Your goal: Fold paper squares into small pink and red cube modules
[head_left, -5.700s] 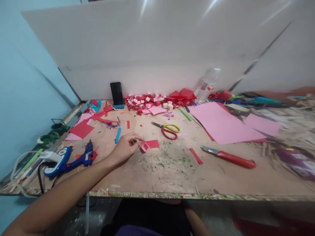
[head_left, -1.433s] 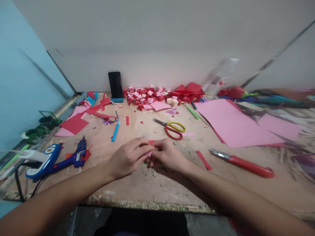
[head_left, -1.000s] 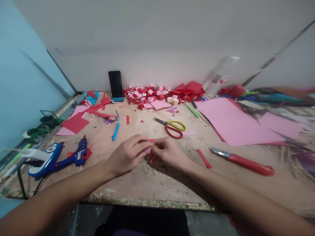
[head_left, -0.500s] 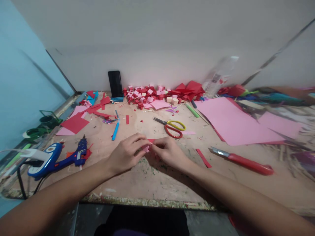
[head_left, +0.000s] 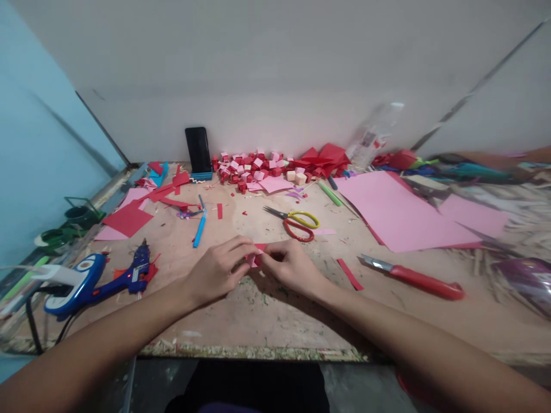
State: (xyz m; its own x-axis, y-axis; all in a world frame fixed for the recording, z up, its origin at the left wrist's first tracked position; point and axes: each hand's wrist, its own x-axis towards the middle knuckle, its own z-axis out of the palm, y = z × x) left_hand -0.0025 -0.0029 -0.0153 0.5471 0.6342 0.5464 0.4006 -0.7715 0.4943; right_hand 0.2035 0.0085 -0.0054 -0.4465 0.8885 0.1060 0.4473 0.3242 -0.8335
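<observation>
Between my two hands is a small piece of pink and red paper [head_left: 255, 259], mostly covered by the fingers. My left hand [head_left: 221, 267] pinches its left side, fingers bent over the top. On the other side my right hand [head_left: 290, 267] grips it between thumb and curled fingers. Both hands are just above the table, close to its front middle. Scissors [head_left: 297, 221] with one yellow and one red handle lie beyond my right hand. A narrow red paper strip [head_left: 349, 275] rests to the right of that hand.
A red-handled knife [head_left: 413, 277] lies at right, its blade pointing left. At left are a blue glue gun [head_left: 129, 275] and a blue pen-like tool [head_left: 200, 228]. Small pink and red paper cubes [head_left: 253, 169] are heaped by the wall, near a phone [head_left: 198, 150]. Pink sheets [head_left: 404, 212] spread right.
The view has shifted slightly, so the table's things appear a little further left. Both hands stay on the small paper, with slightly more of its red part showing.
</observation>
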